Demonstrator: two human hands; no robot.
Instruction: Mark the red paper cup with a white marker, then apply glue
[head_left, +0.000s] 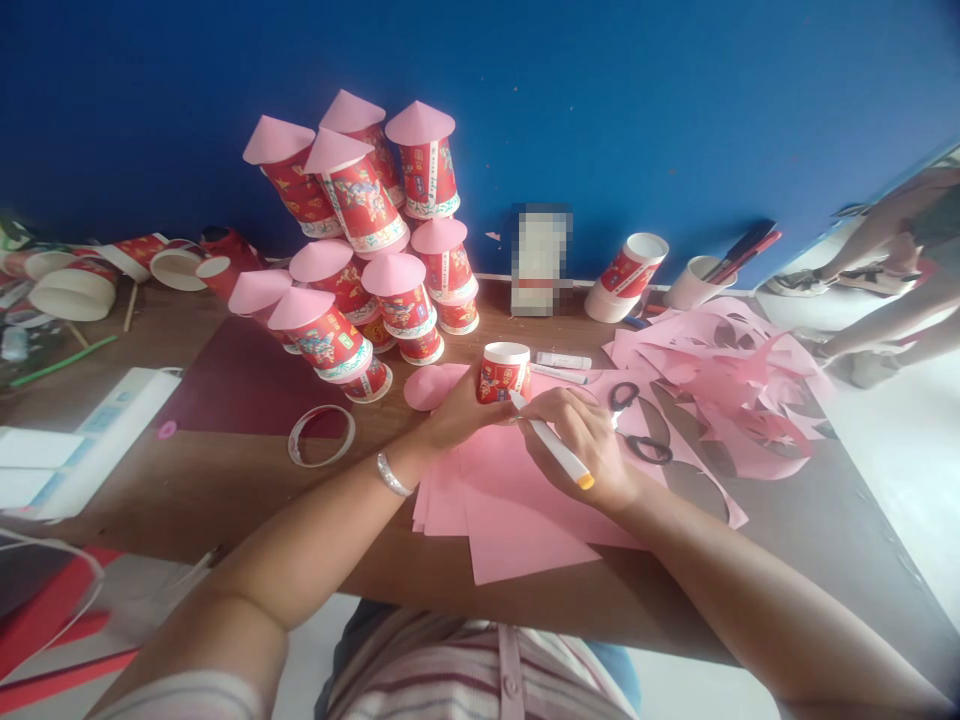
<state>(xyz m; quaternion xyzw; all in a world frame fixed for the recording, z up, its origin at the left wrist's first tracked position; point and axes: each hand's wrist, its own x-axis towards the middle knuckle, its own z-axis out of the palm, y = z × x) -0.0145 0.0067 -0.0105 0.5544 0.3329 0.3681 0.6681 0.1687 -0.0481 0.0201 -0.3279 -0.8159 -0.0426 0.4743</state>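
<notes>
Cup, one held, marker, one held

The brown counter carries a pile of pink sheets. To the left of that pile lie a pale ring, a dark red sheet and, farthest off, a green stick. Beyond the pile, leftward, stand tiers of red cups with pink cone tops; beyond it, rightward, a white cup of pens. Cut pink scraps lie to its right.
</notes>
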